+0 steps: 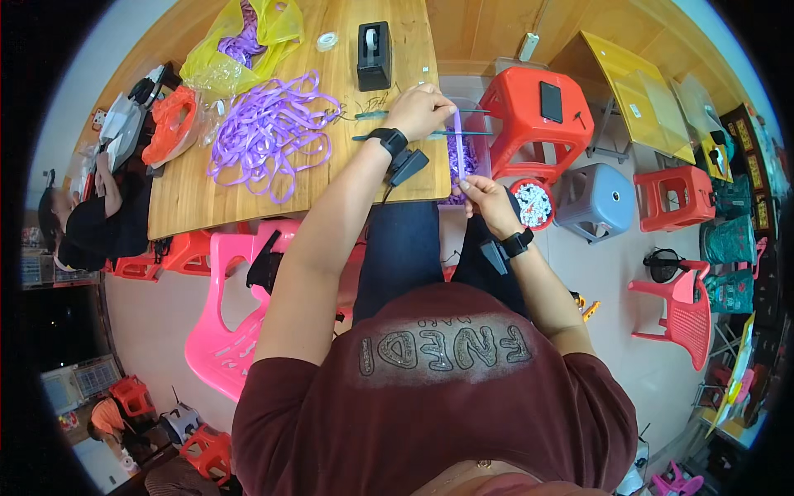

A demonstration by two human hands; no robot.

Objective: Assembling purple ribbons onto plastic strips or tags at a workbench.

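A short length of purple ribbon point(460, 147) is stretched between my two hands, just past the table's right edge. My left hand point(419, 111) is closed in a pinch on its upper end. Lower down, my right hand point(490, 203) pinches the other end between thumb and fingers. Two thin dark rods point(475, 133) stick out over the table edge beside the ribbon; my left hand lies over part of them. Beneath the ribbon, a clear plastic bin point(480, 157) holds purple ribbon pieces. Left of my left hand lies a loose heap of long purple ribbon point(269, 136).
On the wooden table point(331, 186) are a black tape dispenser point(375, 62), a tape roll point(327, 40), dark wires point(372, 102) and a yellow plastic bag point(277, 29). A red stool point(517, 91) carries a phone point(551, 102). A red basket point(533, 205) holds small white pieces.
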